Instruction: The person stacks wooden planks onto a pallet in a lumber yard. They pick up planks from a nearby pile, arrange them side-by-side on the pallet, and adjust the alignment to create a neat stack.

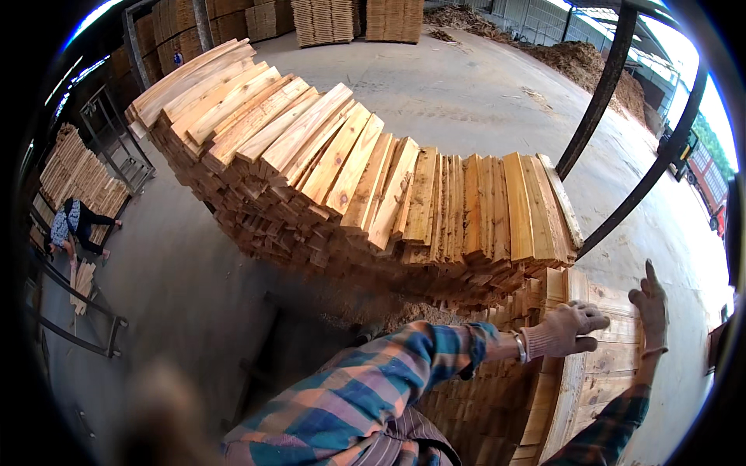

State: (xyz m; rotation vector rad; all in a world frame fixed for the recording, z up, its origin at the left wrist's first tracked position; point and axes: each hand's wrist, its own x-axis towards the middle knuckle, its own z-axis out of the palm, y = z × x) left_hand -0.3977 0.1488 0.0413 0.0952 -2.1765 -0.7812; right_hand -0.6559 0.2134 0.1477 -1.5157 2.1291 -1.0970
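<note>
My gloved left hand [571,326] lies half-curled, seemingly gripping the top board [614,349] of the low stack just ahead of me, its length running away from me, while my right hand [653,311] rests open-fingered on its far edge.

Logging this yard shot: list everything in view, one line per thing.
plank stack: one, pale wood, centre.
lower planks: one pile, pale wood, lower right, under both hands.
distant stacks: several, brown, top.
sawdust heap: one, brown, upper right.
metal racks: two, dark, left.
concrete floor: grey.
other person: one, dark clothes, far left, bending.
left hand: white glove, plaid sleeve, on the lower planks.
right hand: white glove, flat on the same planks.
</note>
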